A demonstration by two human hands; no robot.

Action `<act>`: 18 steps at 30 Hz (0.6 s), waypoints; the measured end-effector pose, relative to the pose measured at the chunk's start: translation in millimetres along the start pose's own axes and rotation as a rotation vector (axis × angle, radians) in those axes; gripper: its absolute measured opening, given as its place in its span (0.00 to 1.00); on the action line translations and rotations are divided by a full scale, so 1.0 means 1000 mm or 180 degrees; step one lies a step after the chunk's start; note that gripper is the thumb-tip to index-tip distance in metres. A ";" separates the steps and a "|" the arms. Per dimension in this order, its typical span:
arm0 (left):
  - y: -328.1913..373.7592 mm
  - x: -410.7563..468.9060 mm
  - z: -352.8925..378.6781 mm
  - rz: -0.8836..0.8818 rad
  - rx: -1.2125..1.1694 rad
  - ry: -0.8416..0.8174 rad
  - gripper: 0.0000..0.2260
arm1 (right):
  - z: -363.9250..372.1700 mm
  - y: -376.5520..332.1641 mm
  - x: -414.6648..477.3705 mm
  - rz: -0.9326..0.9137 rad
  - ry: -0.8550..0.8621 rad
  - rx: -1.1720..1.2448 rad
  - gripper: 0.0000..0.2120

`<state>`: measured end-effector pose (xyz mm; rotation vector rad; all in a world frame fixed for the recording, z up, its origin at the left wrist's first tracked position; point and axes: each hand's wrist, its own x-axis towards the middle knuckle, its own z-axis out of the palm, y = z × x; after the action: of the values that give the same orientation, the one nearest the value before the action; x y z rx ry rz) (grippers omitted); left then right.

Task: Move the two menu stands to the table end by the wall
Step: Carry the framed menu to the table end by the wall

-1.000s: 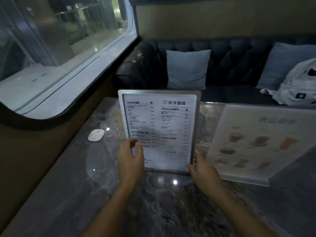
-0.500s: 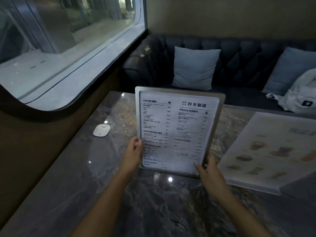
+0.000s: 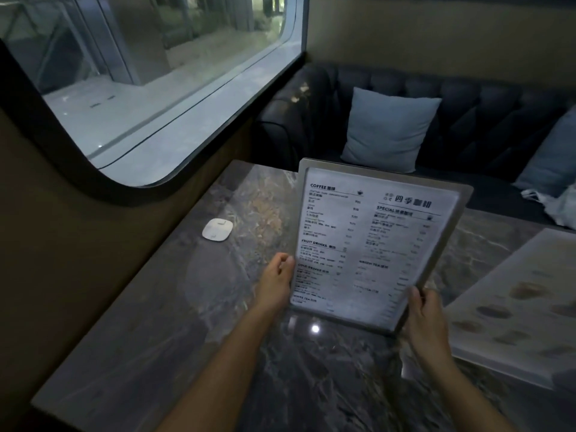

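Menu stand (image 3: 371,244): raised off table (image 3: 156,322), shifted right and tilted further clockwise than half a second ago. Left hand (image 3: 276,283) closed on lower left edge; right hand (image 3: 425,319) gripping lower right corner. Printed face toward viewer, long axis upright, top leaning right. Second menu stand (image 3: 511,307) on table, right.
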<state>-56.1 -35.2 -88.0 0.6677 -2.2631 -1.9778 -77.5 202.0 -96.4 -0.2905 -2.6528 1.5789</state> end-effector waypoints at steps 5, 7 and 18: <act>-0.005 -0.004 -0.002 0.0079 -0.0088 0.0074 0.11 | 0.004 -0.007 0.004 0.0069 0.0112 0.0020 0.12; -0.008 -0.006 -0.005 0.0100 -0.0175 0.0169 0.10 | 0.006 -0.008 0.003 0.0015 0.0053 0.0055 0.12; -0.034 -0.032 -0.068 -0.0208 -0.0574 0.0772 0.11 | 0.058 -0.038 -0.016 -0.0219 -0.0512 0.0257 0.11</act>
<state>4.7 -90.0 -101.2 0.9149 -1.9230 -1.9749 -74.9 131.9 -90.3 -0.0707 -2.6718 1.7520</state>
